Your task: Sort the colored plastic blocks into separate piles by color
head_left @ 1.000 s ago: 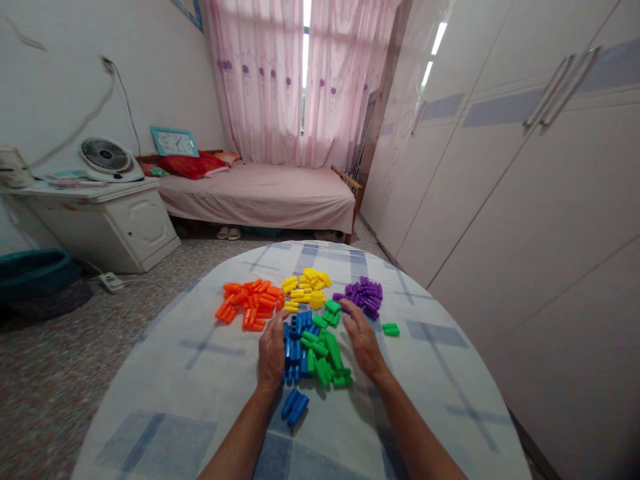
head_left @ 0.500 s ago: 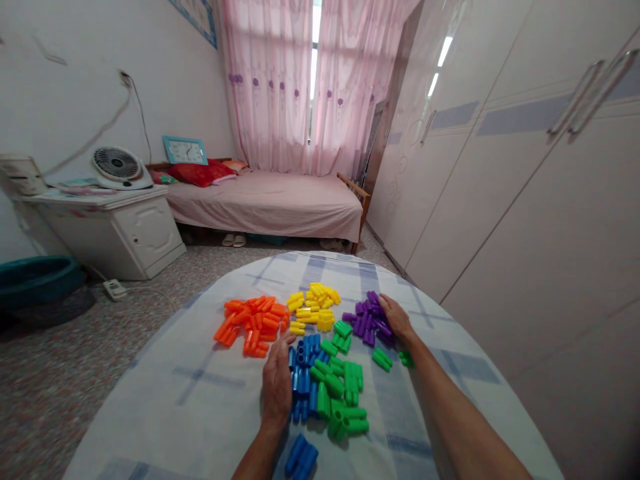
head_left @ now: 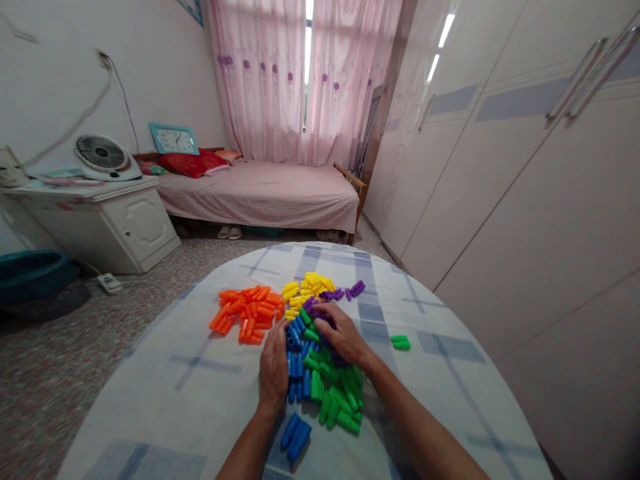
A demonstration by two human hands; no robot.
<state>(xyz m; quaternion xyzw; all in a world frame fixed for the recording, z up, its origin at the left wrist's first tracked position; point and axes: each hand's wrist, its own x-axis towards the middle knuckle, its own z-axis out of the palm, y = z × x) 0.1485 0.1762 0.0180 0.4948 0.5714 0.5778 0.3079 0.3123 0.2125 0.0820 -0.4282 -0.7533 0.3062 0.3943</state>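
My left hand (head_left: 274,363) rests on its edge against the left side of the blue plastic pieces (head_left: 296,367), fingers stretched out and gripping nothing. Over the middle of the heap lies my right hand (head_left: 343,332), fingers apart and slightly bent, covering some purple pieces (head_left: 309,305) and touching green ones. Green pieces (head_left: 345,387) lie below its palm and wrist. Yellow pieces (head_left: 316,283) sit just beyond the hands, with a few purple ones beside them. Orange pieces (head_left: 247,310) form a separate pile to the left. What is under my right palm is partly hidden.
A single blue piece (head_left: 296,435) lies near my left forearm, and a green piece (head_left: 401,342) lies off to the right. Everything sits on a round table with a checked cloth (head_left: 200,400). A bed (head_left: 270,193) stands behind, wardrobe doors (head_left: 525,220) at right.
My right hand has swept left from the table's right side, pushing most purple pieces and some green ones toward the blue heap. A few purple pieces stay behind. My left hand holds its place.
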